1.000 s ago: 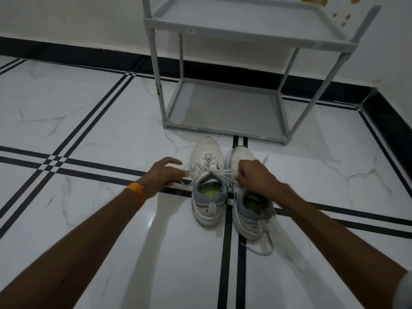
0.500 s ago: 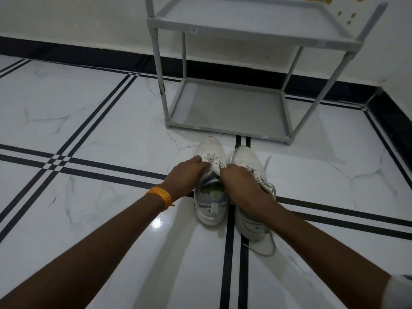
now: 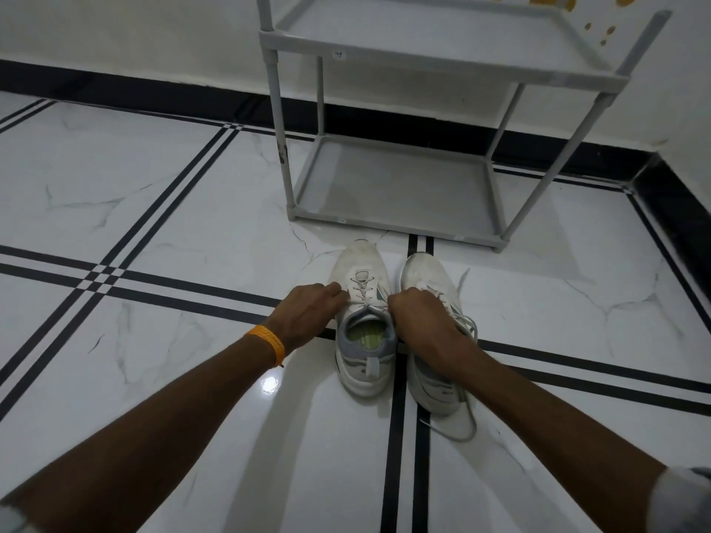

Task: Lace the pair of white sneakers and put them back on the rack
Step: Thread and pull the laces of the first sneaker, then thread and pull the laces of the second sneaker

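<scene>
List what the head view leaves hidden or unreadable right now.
- Lace ends of the left sneaker: covered by the left hand and right hand.
- Right sneaker tongue and opening: behind the right hand and forearm.
- Grey rack top: cut off by the frame edge.
- Small rack label: too small to read.

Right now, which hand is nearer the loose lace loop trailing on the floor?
Right. The right hand sits beside the right sneaker, whose lace loop trails behind its heel; the left hand is beyond the left sneaker.

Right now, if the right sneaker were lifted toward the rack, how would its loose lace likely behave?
Probably floppy: the lace lies in a slack loop on the floor behind the right sneaker. It would likely dangle and drag. It might snag the rack edge.
</scene>
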The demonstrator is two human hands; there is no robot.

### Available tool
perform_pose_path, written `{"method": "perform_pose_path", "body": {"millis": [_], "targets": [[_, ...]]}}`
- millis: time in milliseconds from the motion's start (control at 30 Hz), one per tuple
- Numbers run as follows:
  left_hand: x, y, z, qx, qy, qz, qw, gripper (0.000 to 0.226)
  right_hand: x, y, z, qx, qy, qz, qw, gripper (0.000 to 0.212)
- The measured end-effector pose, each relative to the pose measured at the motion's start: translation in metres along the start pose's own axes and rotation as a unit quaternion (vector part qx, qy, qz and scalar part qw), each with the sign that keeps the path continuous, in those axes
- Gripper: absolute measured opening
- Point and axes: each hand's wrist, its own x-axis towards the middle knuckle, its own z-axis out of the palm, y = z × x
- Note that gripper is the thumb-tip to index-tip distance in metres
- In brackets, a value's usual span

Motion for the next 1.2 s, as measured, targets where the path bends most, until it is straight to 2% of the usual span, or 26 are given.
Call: {"method": "perform_pose_path", "body": {"millis": [333, 533, 667, 733, 833, 867, 933, 1033, 1100, 1200], "targets": [[-0.007, -0.005, 0.002, -0.005, 0.004, -0.024, 1.000, 0.026, 0.002, -0.009, 0.000, 0.029, -0.014, 0.016, 0.999, 0.022], [-0.008, -0.013, -0.006, 0.000, -0.001, -0.104, 0.995, 0.017, 0.009, -0.024, 0.004, 0.088, 0.020, -0.001, 0.996, 0.019], [0.001, -0.011, -0.022, 0.000, -0.069, -0.182, 0.981, 0.024, 0.011, -0.027, 0.009, 0.191, 0.004, 0.023, 0.981, 0.016], [0.011, 0.001, -0.037, -0.033, -0.057, -0.227, 0.972, 0.034, 0.004, -0.018, 0.003, 0.262, 0.002, 0.035, 0.964, 0.022], [0.036, 0.035, -0.053, -0.124, 0.063, -0.185, 0.973, 0.041, -0.015, 0.013, -0.015, 0.323, 0.055, 0.096, 0.940, 0.037], [0.045, 0.049, -0.056, -0.182, 0.069, -0.160, 0.968, 0.039, -0.021, 0.028, -0.020, 0.322, 0.073, 0.122, 0.936, 0.039], [0.060, 0.073, -0.051, -0.275, 0.010, -0.128, 0.953, 0.034, -0.032, 0.058, -0.024, 0.300, 0.071, 0.171, 0.936, 0.038], [0.070, 0.097, -0.024, -0.311, -0.054, -0.106, 0.943, 0.032, -0.041, 0.083, -0.018, 0.298, 0.001, 0.210, 0.931, 0.026], [0.073, 0.106, -0.009, -0.306, -0.038, -0.112, 0.945, 0.027, -0.045, 0.088, -0.009, 0.314, -0.008, 0.213, 0.925, 0.016], [0.080, 0.113, -0.002, -0.328, 0.005, -0.121, 0.937, 0.015, -0.048, 0.092, -0.003, 0.345, 0.004, 0.228, 0.911, 0.019]]}}
